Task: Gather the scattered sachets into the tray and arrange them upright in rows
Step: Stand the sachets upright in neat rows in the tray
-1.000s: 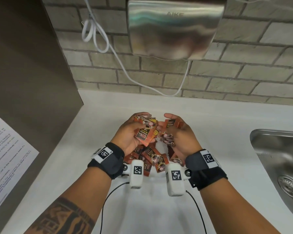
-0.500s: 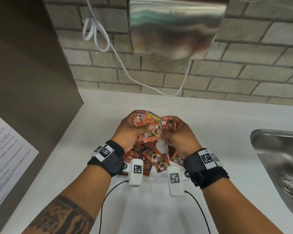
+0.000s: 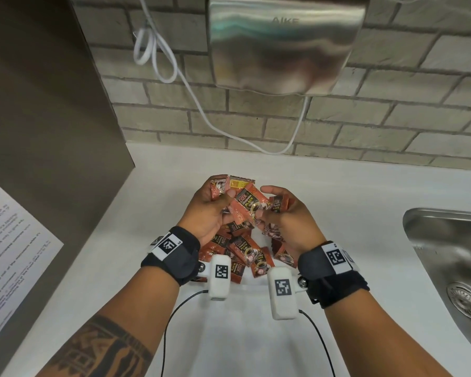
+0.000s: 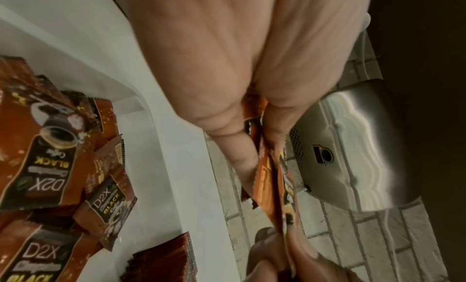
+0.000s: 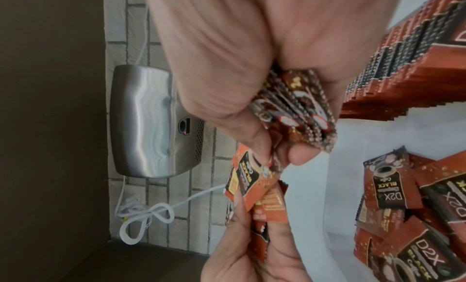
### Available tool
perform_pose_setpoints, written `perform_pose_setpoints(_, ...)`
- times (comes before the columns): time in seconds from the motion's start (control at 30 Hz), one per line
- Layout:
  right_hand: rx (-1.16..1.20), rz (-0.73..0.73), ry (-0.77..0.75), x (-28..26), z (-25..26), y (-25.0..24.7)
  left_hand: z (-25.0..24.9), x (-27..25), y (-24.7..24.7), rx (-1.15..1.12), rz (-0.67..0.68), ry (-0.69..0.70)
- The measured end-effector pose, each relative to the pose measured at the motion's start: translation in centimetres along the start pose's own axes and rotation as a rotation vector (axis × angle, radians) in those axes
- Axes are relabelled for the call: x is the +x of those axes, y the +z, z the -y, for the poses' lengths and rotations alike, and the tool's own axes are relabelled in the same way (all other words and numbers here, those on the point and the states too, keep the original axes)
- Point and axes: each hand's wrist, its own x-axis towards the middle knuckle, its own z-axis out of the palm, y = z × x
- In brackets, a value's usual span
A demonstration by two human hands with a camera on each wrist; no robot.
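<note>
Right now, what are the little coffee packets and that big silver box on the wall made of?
Coffee packets: thin, glossy printed film, probably plastic or foil; they crinkle and have zigzag sealed edges. Silver box: brushed metal, likely stainless steel; it shows blurry, streaky reflections.

A grey brick wall (image 3: 392, 126) carries a brushed-steel hand dryer (image 3: 280, 42) with a looped white cable (image 3: 158, 55), above a white countertop (image 3: 351, 191) and steel sink (image 3: 446, 254).
</note>
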Motion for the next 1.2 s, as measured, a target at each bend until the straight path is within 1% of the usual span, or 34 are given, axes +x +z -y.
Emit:
perform_pose_setpoints(0.13,0.044,-0.054,-0.048,-0.3,0.0,0.4,0.3,-0.4,-0.3,-0.104,0.038,-0.067)
perform_pose_setpoints(0.27,0.111,-0.122,-0.057,-0.4,-0.4,0.9,0.3,-0.7,-0.6,-0.229,0.034,-0.105)
perform_pose_setpoints(0.3,0.096,-0.146,-0.055,-0.3,-0.7,1.1,0.4,-0.7,-0.6,-0.216,0.039,-0.101)
perform_pose_setpoints(0.37,0.050,-0.168,-0.043,-0.2,-1.1,1.3,0.5,-0.7,-0.3,-0.079,0.039,-0.054)
perform_pose_setpoints(0.43,-0.007,-0.126,-0.003,-0.3,-1.1,1.5,0.6,-0.6,-0.1,0.069,0.035,0.029)
perform_pose_setpoints(0.47,-0.043,-0.092,0.020,-0.3,-1.0,1.5,0.6,-0.5,-0.1,0.107,0.025,0.058)
perform_pose_setpoints(0.53,-0.073,-0.040,0.052,-0.4,-0.7,1.5,0.4,-0.5,-0.3,0.137,0.009,0.082)
perform_pose_setpoints(0.6,-0.086,-0.043,0.051,-0.3,-0.4,1.3,0.3,-0.6,-0.3,0.153,0.022,0.077)
perform_pose_setpoints(0.7,-0.058,-0.016,0.037,-0.1,-0.1,1.4,0.4,-0.8,-0.1,0.143,0.019,0.050)
perform_pose_setpoints(0.87,0.048,-0.021,0.012,0.0,0.8,0.5,0.6,-0.7,-0.8,0.061,-0.064,0.031)
perform_pose_setpoints(0.93,-0.036,-0.028,-0.018,-0.2,0.7,0.8,0.7,-0.7,-0.9,0.049,-0.075,0.034)
perform_pose_setpoints(1.0,-0.130,-0.008,-0.020,-0.6,0.5,1.6,0.9,-0.9,-0.6,0.043,-0.048,0.042)
perform_pose_setpoints(1.07,-0.158,-0.007,0.008,-0.9,0.2,2.3,1.0,-1.1,-0.1,0.033,-0.021,0.040)
perform_pose_setpoints(1.2,-0.171,-0.015,0.022,-0.6,0.2,2.2,0.4,-1.3,0.5,-0.008,-0.047,0.015)
